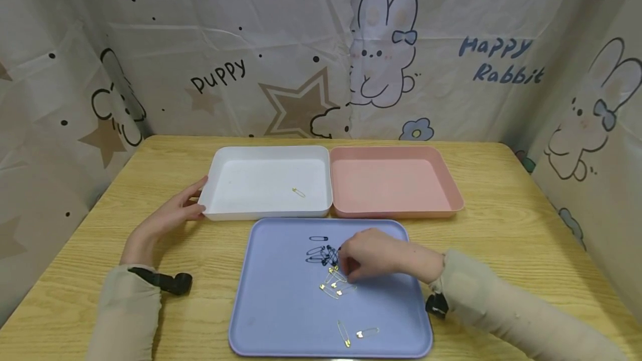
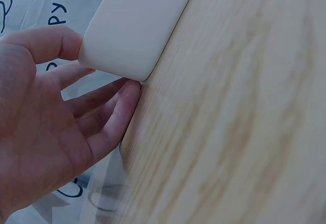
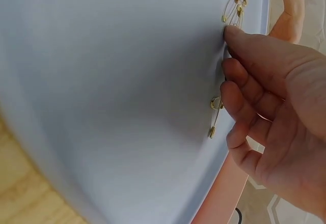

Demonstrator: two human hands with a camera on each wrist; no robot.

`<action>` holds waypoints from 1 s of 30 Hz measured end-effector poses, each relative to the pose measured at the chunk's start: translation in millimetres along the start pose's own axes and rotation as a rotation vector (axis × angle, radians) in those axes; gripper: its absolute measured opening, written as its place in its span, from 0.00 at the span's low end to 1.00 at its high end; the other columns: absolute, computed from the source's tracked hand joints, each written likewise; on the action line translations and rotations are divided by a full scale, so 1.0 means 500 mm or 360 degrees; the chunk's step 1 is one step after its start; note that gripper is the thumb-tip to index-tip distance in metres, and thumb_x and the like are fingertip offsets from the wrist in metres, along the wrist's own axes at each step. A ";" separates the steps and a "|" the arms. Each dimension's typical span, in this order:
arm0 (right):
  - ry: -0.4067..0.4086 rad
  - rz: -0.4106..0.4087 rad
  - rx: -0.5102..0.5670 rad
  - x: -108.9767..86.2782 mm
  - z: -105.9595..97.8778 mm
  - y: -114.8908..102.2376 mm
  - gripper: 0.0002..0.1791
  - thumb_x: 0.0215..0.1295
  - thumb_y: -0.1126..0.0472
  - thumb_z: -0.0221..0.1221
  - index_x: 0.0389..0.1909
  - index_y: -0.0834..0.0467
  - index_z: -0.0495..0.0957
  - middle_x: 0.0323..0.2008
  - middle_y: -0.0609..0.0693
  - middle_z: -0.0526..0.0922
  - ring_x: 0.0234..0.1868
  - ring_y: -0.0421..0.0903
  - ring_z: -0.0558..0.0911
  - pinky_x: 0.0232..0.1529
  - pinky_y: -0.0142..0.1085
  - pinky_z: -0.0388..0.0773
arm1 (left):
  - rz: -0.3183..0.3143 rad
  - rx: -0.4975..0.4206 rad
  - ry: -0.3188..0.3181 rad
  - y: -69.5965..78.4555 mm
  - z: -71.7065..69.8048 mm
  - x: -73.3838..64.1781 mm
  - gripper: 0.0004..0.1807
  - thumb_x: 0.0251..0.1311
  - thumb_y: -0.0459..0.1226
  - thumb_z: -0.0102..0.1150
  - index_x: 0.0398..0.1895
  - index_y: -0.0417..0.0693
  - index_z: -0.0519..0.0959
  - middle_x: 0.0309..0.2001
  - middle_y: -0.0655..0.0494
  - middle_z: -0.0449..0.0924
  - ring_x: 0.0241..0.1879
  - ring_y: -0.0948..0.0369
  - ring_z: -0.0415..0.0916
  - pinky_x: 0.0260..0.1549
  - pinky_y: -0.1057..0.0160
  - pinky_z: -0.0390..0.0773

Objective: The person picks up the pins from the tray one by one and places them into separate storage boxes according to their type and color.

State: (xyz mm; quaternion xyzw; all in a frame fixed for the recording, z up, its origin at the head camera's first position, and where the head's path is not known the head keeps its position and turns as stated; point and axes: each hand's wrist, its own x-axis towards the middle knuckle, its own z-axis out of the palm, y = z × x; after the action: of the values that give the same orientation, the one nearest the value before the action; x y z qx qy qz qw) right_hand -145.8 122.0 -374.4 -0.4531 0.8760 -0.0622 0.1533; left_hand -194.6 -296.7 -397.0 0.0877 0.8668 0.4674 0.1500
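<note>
My left hand (image 1: 173, 213) touches the left end of a white tray (image 1: 266, 150). In the left wrist view, the thumb and fingertips rest at that tray's corner. My right hand (image 1: 373, 252) reaches over a blue tray (image 1: 286, 316), bent fingertips beside a pile of black safety pins (image 1: 328, 255). Several gold safety pins (image 1: 333, 288) lie just nearer than the pile. In the right wrist view, thumb and index fingertips stand apart, with a gold safety pin (image 3: 215, 118) beside the other fingers. Part of the pile is hidden behind the hand.
A pink tray (image 1: 396, 150) adjoins the white one's right side. One gold safety pin (image 1: 298, 192) lies inside the white tray. Two more gold safety pins (image 1: 368, 332) sit near the blue tray's front edge. Wooden table (image 1: 506, 238) surrounds the trays; a printed cloth (image 1: 301, 43) hangs behind.
</note>
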 end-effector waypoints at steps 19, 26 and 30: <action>0.0120 -0.0106 -0.0078 0.013 -0.037 0.007 0.06 0.43 0.60 0.60 0.19 0.45 0.73 0.18 0.34 0.71 0.20 0.33 0.68 0.23 0.28 0.64 | 0.0002 -0.0020 0.0006 -0.001 0.001 -0.003 0.38 0.65 0.36 0.44 0.72 0.50 0.37 0.64 0.29 0.49 0.56 0.43 0.61 0.46 0.61 0.73; 0.0147 -0.0068 0.0013 0.038 -0.079 0.021 0.06 0.48 0.61 0.60 0.23 0.46 0.74 0.21 0.35 0.74 0.22 0.33 0.69 0.26 0.29 0.67 | 0.0000 -0.0012 -0.0001 0.005 0.002 -0.006 0.37 0.65 0.36 0.44 0.72 0.50 0.37 0.63 0.30 0.50 0.54 0.44 0.63 0.45 0.63 0.73; 0.0185 -0.0027 0.0018 0.056 -0.090 0.029 0.05 0.50 0.61 0.59 0.24 0.46 0.74 0.22 0.36 0.74 0.22 0.34 0.70 0.25 0.28 0.67 | -0.0007 -0.0009 -0.0001 0.007 0.002 -0.007 0.37 0.65 0.36 0.44 0.72 0.50 0.37 0.64 0.30 0.50 0.54 0.44 0.63 0.45 0.62 0.72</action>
State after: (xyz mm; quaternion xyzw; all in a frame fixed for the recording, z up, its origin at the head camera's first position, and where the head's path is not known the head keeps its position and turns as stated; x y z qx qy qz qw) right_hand -187.0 106.3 -341.5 -0.4553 0.8791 -0.0947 0.1043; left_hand -190.9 -295.2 -393.8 0.0856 0.8656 0.4695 0.1516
